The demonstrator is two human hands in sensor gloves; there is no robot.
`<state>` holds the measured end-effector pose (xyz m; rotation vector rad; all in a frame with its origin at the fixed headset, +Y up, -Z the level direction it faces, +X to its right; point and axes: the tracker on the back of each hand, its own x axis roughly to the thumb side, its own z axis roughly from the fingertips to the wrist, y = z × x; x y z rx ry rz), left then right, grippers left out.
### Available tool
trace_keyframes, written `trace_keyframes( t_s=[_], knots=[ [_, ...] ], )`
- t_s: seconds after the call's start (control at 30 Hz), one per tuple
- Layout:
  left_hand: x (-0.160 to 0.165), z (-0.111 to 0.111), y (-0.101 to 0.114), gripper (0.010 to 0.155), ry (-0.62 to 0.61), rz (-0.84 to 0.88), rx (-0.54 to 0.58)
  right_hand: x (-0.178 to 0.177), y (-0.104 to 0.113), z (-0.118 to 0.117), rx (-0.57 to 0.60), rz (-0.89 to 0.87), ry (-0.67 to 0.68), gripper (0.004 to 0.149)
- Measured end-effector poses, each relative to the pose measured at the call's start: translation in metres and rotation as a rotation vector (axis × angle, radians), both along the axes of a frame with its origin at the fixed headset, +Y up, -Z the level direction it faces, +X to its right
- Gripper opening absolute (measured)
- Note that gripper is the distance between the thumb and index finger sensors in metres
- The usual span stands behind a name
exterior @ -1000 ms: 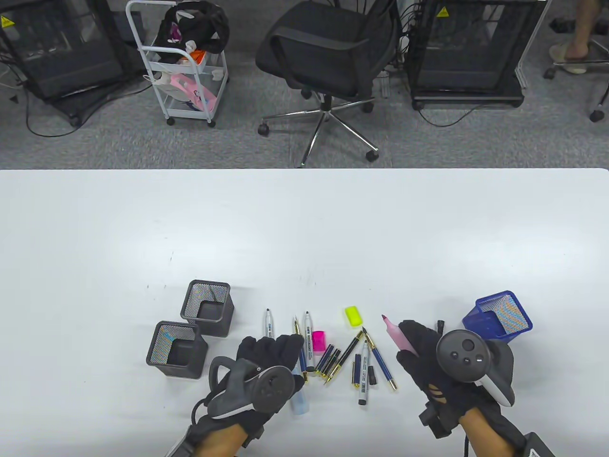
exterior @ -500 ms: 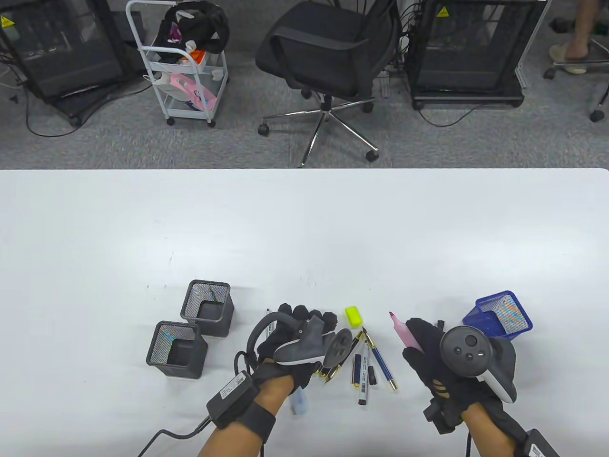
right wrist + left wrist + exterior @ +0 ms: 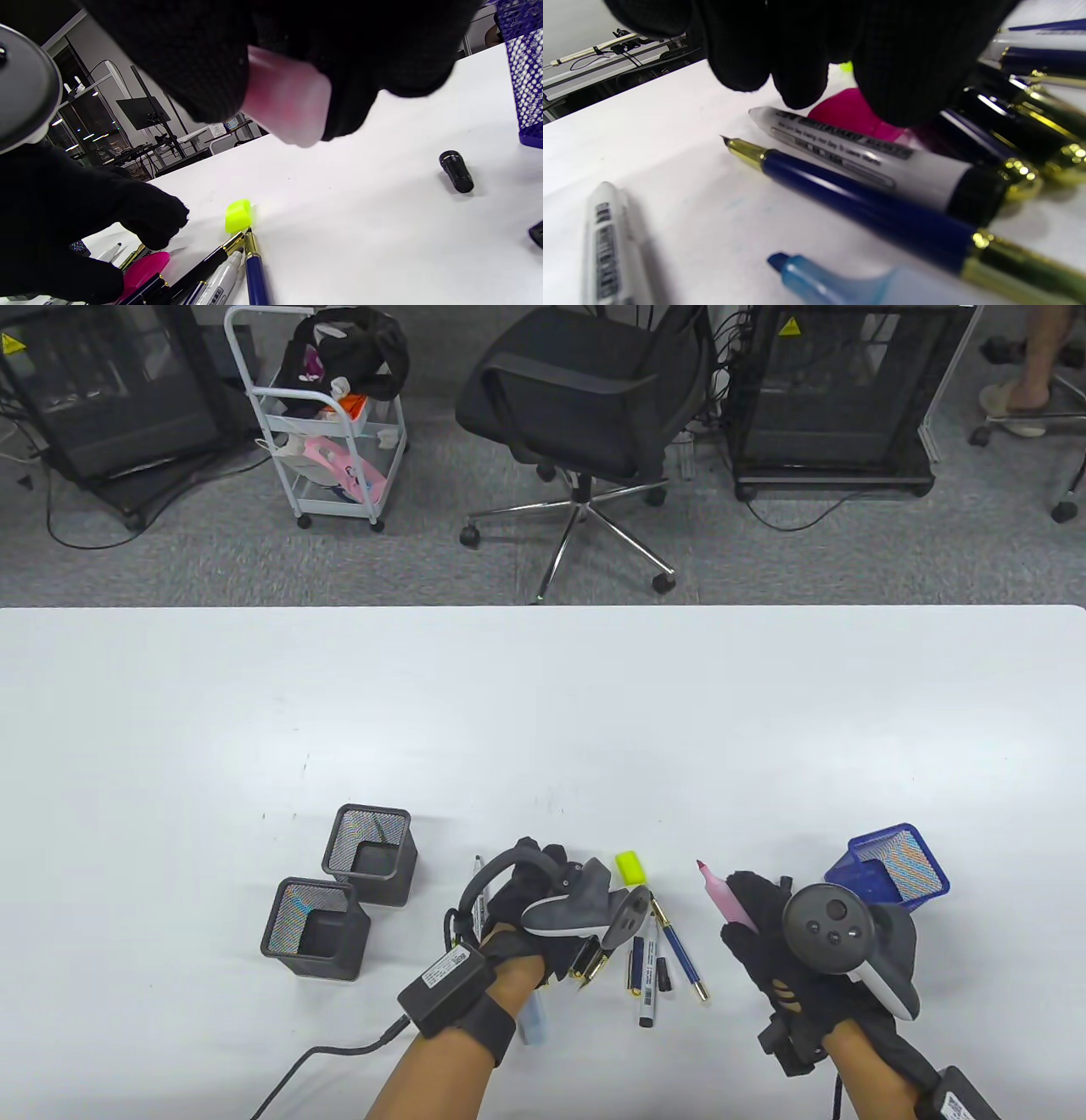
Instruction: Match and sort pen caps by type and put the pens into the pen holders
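None of the pens has been capped or placed; all three holders appear empty. An uncapped pink highlighter is gripped by the right hand, while the pink cap is reached for by the left hand, fingers curled, holding nothing visible.

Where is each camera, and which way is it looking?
Table view: sits high, looks down at the white table; both gloved hands and forearms show.
Left wrist view: sits low on the left hand, looks along the tabletop at pens; black fingertips hang above the pink cap.
Right wrist view: sits under the right hand, which grips the pink highlighter.
Shared: the yellow cap shows in the table and right wrist views.
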<state>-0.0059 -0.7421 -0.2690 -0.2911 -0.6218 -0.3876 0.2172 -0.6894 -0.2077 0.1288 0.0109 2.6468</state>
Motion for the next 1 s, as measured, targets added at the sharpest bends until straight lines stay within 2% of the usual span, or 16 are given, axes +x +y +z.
trace_keyframes(
  t_s=[0.4,1.0],
  knots=[
    [0.003,-0.005,-0.004,0.070,-0.011,-0.020,-0.006,-0.001,-0.001,0.000,-0.003,0.003,-0.006,0.061],
    [0.000,-0.022,-0.005,0.072,0.021,0.082,-0.085,-0.002,-0.003,0.000,-0.008,0.005,-0.007,0.061]
  ],
)
